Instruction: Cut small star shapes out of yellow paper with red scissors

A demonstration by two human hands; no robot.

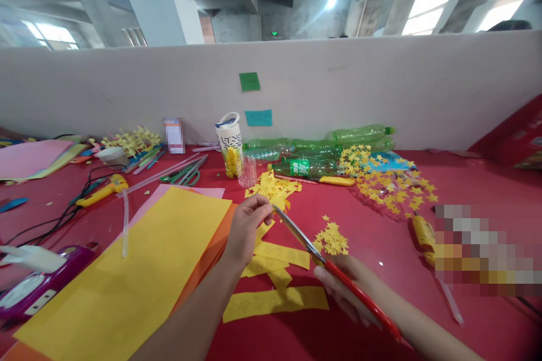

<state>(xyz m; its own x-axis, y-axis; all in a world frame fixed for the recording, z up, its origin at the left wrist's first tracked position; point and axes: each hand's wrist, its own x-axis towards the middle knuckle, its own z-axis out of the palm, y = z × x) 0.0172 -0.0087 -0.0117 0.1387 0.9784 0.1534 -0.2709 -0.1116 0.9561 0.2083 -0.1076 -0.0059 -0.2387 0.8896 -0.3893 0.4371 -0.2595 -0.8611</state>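
My right hand (342, 287) is closed round the red handles of a pair of scissors (302, 240). Their blades point up and left, and the tips reach the fingertips of my left hand (249, 223). Thumb and forefinger of that hand pinch a small piece of yellow paper, mostly hidden by the fingers. Below the hands lie several yellow paper strips (275, 302) with faint drawn outlines. A pile of small yellow paper stars (332, 238) sits just beyond my right hand. Yellow paper scraps (271, 183) are heaped behind my left hand.
Left of my arm lies a large yellow sheet (169, 248) over orange and pink ones. Further left are a yellow glue gun (104, 190) and a purple power strip (46, 282). Green bottles (309, 166), a white cup (228, 135) and more stars (389, 186) stand toward the partition.
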